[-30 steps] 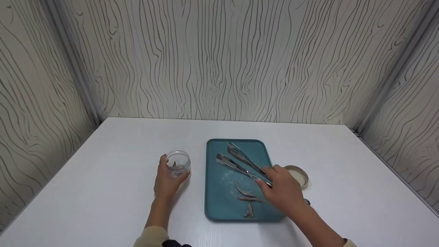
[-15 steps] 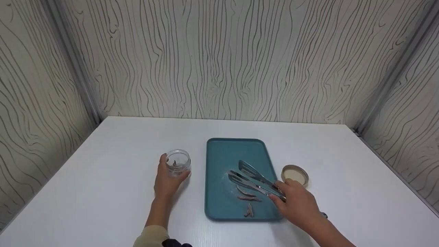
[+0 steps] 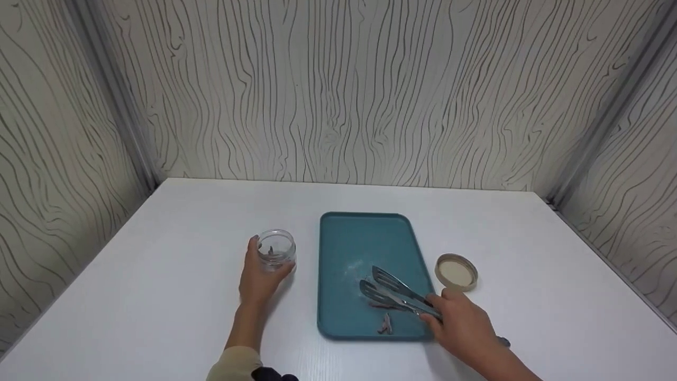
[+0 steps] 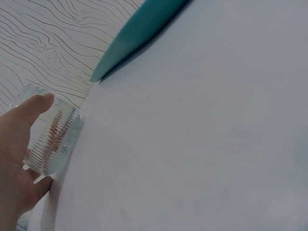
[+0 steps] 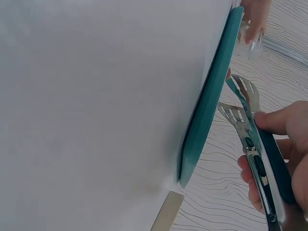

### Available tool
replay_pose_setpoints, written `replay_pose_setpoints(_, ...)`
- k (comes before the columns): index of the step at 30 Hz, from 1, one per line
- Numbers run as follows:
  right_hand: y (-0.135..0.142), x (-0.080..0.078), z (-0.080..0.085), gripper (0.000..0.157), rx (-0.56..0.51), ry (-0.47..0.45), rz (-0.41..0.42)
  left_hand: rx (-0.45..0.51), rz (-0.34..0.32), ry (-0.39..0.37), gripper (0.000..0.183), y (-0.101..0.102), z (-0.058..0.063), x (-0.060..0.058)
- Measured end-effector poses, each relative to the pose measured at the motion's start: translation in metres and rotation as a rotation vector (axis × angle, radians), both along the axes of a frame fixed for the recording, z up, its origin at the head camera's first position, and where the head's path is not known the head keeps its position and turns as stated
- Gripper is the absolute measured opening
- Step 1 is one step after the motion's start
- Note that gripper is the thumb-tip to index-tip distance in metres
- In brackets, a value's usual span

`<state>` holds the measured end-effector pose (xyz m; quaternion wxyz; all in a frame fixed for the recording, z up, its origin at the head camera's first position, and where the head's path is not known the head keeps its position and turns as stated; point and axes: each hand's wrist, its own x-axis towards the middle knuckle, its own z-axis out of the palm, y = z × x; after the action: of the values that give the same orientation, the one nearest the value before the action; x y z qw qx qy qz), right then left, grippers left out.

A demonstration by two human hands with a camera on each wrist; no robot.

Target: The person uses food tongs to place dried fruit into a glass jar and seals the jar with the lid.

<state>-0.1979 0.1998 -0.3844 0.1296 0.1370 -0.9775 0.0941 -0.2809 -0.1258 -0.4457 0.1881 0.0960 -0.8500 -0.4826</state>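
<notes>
My left hand (image 3: 259, 280) grips a clear glass jar (image 3: 286, 258), thumb and fingers around its side. Inside the jar, brownish pieces (image 4: 55, 134) show through the ribbed wall in the left wrist view. My right hand (image 3: 466, 324) holds metal tongs (image 5: 260, 168), their slotted ends apart, low over the near part of a teal tray (image 3: 349, 238). Beneath the tong ends lies a thin brown strip (image 3: 378, 305), partly hidden. Nearer the tray's front edge is another small brownish piece (image 3: 386, 324). What the strips are made of cannot be told.
A round lid (image 3: 456, 273) with a tan rim lies right of the tray on the white table (image 3: 174, 264). Wood-grain patterned panels (image 3: 338, 95) enclose the table at the back and both sides.
My right hand has brought the tongs toward me and to the right, down over the strips, uncovering the lid. My left hand stays around the jar.
</notes>
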Motion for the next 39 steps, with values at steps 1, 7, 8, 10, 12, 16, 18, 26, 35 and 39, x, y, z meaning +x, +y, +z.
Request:
replay_pose_setpoints(1, 0.001, 0.000, 0.000, 0.025, 0.010, 0.012, 0.004, 0.002, 0.001, 0.003, 0.089, 0.000, 0.000, 0.000)
replay_pose_setpoints(7, 0.003, 0.002, -0.002, 0.019, 0.047, 0.066, 0.036, -0.008, 0.010, 0.013, 0.090, 0.001, 0.001, -0.001)
replay_pose_setpoints(8, 0.002, 0.002, -0.002, 0.018, 0.049, 0.066, 0.039, -0.010, 0.012, 0.015, 0.090, 0.002, 0.001, -0.001)
replay_pose_setpoints(10, 0.002, 0.003, -0.002, 0.016, 0.057, 0.067, 0.040, -0.015, 0.017, 0.019, 0.090, 0.002, 0.000, -0.001)
replay_pose_setpoints(12, 0.001, 0.003, -0.002, 0.015, 0.064, 0.068, 0.040, -0.016, 0.017, 0.017, 0.090, 0.002, 0.000, -0.001)
replay_pose_setpoints(16, -0.001, 0.002, -0.002, 0.014, 0.101, 0.092, 0.052, -0.012, 0.017, 0.005, 0.090, 0.001, -0.001, -0.001)
replay_pose_setpoints(18, -0.001, 0.003, -0.002, 0.015, 0.127, 0.114, 0.064, -0.010, 0.018, 0.000, 0.090, 0.001, -0.001, -0.001)
replay_pose_setpoints(26, 0.003, 0.005, -0.002, 0.015, 0.159, 0.155, 0.087, -0.023, 0.028, 0.033, 0.089, 0.002, -0.001, -0.002)
replay_pose_setpoints(35, 0.010, 0.008, -0.004, 0.016, 0.117, 0.165, 0.091, -0.018, 0.017, 0.023, 0.088, 0.000, -0.001, -0.001)
replay_pose_setpoints(39, 0.013, 0.009, -0.001, 0.017, 0.110, 0.159, 0.085, -0.030, 0.011, 0.043, 0.087, 0.001, 0.000, -0.001)
